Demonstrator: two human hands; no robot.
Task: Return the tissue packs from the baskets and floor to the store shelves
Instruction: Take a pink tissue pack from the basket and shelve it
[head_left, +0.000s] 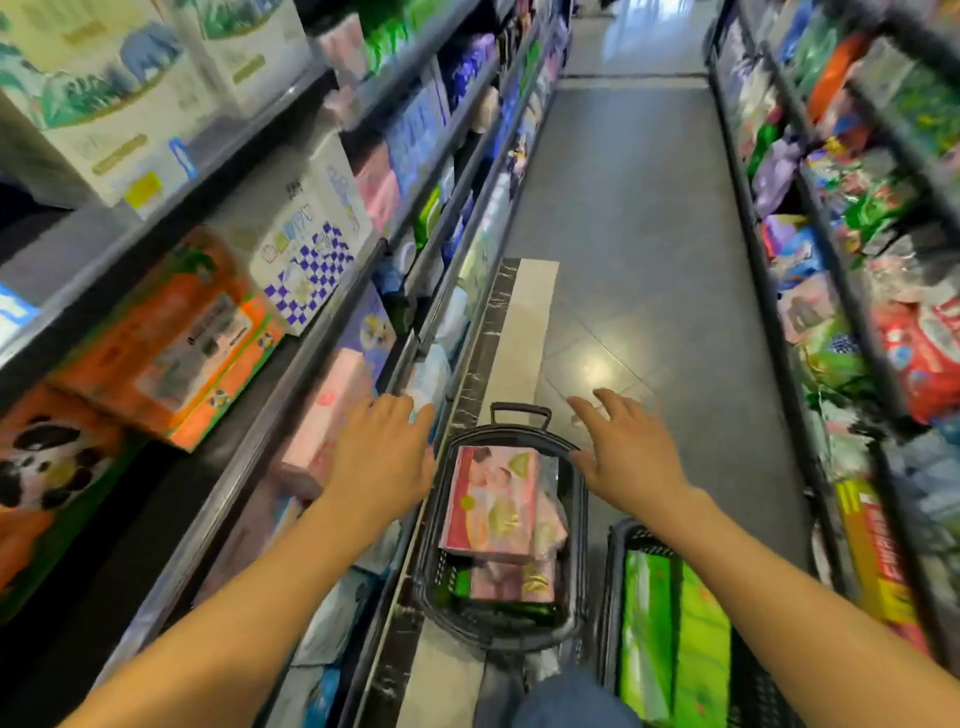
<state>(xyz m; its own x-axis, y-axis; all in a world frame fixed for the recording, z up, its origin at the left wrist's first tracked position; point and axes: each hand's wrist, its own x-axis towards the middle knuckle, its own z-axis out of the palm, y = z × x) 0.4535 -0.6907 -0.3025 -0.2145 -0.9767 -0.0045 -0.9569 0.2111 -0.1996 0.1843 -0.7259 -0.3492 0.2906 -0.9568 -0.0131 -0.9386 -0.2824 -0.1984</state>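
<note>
A green tissue pack (675, 644) is seen in a dark basket (618, 561) cut off by the lower edge. Beyond it, pink tissue packs (493, 504) are stacked in a second black basket (576, 618) on the floor beside the left shelves (291, 358). Both hands are held empty above it, the left hand (382, 457) and right hand (628, 452) with fingers spread. Farther shelf goods are blurred beyond reading.
</note>
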